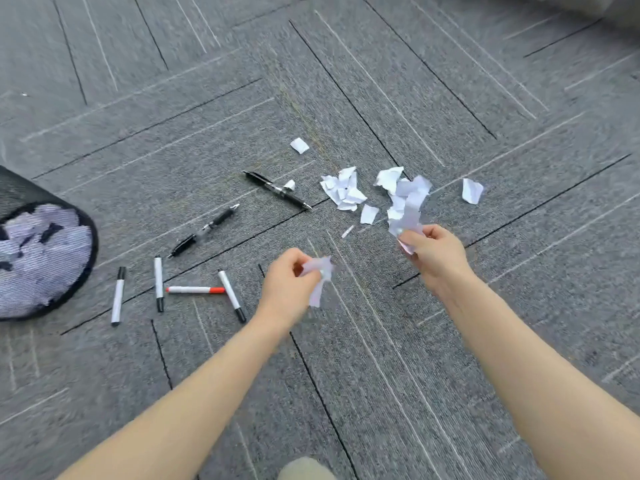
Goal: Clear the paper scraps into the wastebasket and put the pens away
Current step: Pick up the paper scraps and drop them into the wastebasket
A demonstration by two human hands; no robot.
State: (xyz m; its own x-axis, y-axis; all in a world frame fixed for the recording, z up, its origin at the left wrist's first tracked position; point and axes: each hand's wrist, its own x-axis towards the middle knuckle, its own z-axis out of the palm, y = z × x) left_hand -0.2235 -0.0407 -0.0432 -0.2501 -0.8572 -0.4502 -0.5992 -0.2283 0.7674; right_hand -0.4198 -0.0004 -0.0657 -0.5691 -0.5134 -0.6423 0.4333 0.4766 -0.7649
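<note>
White paper scraps (344,192) are scattered at twelve o'clock; six pens (194,289) are strewn toward nine; the mesh wastebasket (83,244), part-filled, is tipped farther out.

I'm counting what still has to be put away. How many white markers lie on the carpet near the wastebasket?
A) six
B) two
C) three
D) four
D: three black-capped markers and one red-capped marker lie on the carpet beside the wastebasket.
</note>
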